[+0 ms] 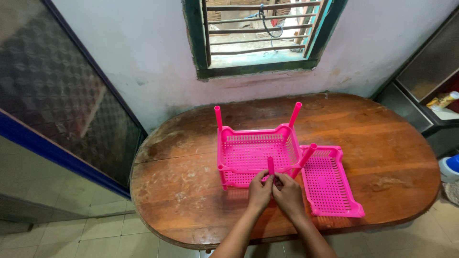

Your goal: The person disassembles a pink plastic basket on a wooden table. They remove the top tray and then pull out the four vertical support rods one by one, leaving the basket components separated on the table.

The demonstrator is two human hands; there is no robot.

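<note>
Both the left hand (259, 192) and right hand (288, 193) are pinching a pink post (271, 166) on the pink basket (253, 154) near the tabletop's (191, 191) front edge.

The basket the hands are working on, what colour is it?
Bright pink basket, perforated plastic, with matching pink corner posts; seen clearly in the head view.

- Bright pink plastic basket (255, 152), walls and floor in fine square lattice.
- Matching pink perforated plastic tray (331, 184), same grid pattern.
- Pink plastic posts (218, 118), plain and glossy.
- Oval wooden table (382, 138), reddish brown, pale worn patches at left.
- Dark green window frame (258, 68) against whitish stained wall (138, 48).
- Blue-edged door (52, 95) with embossed grey panel.
</note>
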